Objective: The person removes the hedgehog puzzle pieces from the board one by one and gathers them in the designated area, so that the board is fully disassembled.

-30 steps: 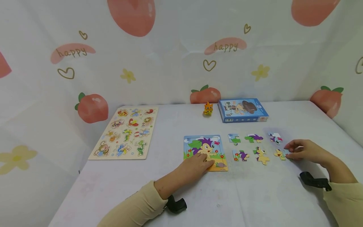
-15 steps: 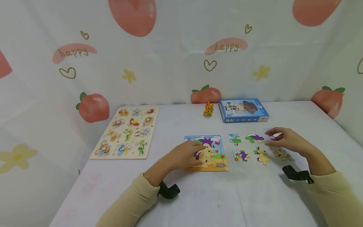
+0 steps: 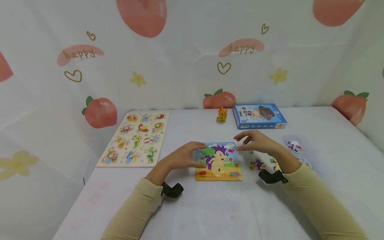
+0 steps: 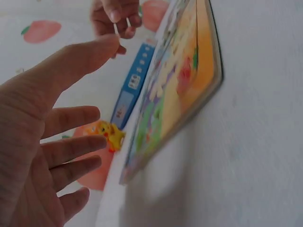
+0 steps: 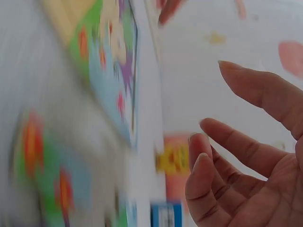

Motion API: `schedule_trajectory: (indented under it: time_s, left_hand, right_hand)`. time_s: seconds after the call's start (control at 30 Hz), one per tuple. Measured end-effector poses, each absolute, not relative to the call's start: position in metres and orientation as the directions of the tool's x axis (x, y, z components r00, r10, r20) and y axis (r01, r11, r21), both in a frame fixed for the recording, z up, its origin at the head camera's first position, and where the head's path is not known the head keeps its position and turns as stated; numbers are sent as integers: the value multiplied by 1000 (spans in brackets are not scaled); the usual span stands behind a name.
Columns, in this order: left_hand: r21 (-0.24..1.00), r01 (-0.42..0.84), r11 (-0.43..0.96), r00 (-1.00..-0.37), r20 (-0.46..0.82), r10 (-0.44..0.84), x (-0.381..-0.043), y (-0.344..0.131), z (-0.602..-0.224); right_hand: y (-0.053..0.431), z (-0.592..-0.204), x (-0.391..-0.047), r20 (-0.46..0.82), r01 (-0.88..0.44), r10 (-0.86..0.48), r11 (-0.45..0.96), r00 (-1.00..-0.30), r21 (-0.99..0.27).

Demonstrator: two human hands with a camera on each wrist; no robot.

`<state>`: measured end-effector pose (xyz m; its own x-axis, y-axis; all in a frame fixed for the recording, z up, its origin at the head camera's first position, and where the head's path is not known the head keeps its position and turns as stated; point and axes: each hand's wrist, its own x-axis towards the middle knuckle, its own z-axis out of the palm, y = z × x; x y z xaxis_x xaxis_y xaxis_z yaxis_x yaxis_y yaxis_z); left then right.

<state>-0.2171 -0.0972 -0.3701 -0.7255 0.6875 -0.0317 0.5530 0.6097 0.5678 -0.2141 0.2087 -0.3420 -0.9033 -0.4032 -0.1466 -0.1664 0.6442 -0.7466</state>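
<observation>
A square hedgehog puzzle board (image 3: pixel 220 166) lies on the white table in front of the person. At its left edge hovers the left hand (image 3: pixel 185 156), thumb and fingers spread apart and holding nothing. The right hand (image 3: pixel 259 142) is raised near the board's upper right corner, its fingers bent loosely with nothing between them. Loose puzzle pieces lie to the right: one with red flowers and purple (image 3: pixel 257 164), one with a pink butterfly (image 3: pixel 294 146), and others partly hidden under the right hand and forearm.
A wooden board with insect pictures (image 3: pixel 132 140) lies at the left. Behind the puzzle stand a small orange-yellow toy figure (image 3: pixel 222 114) and a blue box (image 3: pixel 259 116). A cloth printed with peaches (image 3: pixel 100 112) hangs at the back.
The left hand has lifted off the hedgehog picture and drawn left. Passing over the loose pieces, the right hand has moved left to the board's right side.
</observation>
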Motion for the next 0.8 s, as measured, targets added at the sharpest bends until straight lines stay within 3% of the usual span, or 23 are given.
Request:
schedule_trajectory:
  time_s: [0.27,0.6,0.8]
  left_hand:
    - [562,474,678,-713,-207,670,-221,-107,-380]
    - [553,509,660,-672,-224,706,-221,-108,-381]
    - [546,520,657,-664,-225,713,-223,-108,-384]
  right_hand:
    - [154,-353,-212,-194,-159,-504,575,-842,-802]
    - [120,-361,-199,-247,-129,-622,495,-743,-859]
    - [113,-367,-196,-281,-60,-592,489,-755,-870]
